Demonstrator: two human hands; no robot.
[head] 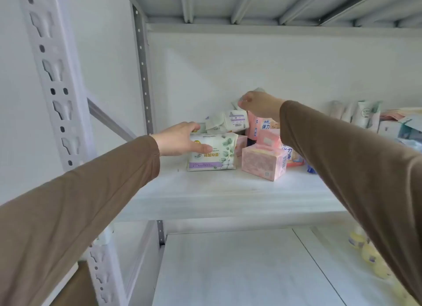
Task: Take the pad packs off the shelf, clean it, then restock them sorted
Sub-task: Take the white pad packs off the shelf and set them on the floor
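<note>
Shelf: a white metal shelf [228,191] is carrying a loose cluster of pad packs toward its far left; the near part of the board is lying bare.
Left grip: the left hand [180,140] is reaching in from the left in a brown sleeve; its fingers are lying over the top of the white leaf-print pack [212,152] and its thumb is pressing the pack's front face, so it is grasping that pack at its left end.
Leaf-print pack: it is standing upright on the shelf, nearest of the white packs, directly under the left grip.
Right grip: the right hand [258,104] is reaching to the far side of the cluster; its fingers are curling round a pale pack [259,91] of which only an edge is showing above the knuckles.
White and purple pack [235,120]: it is lying tilted just below the right grip, behind the leaf-print pack.
Pink pack [263,161]: it is sitting right of the leaf-print pack, near it, with more pink packs [262,125] stacked behind.
Far right: white tubes [365,113] are standing against the back wall, well apart from both grips.
</note>
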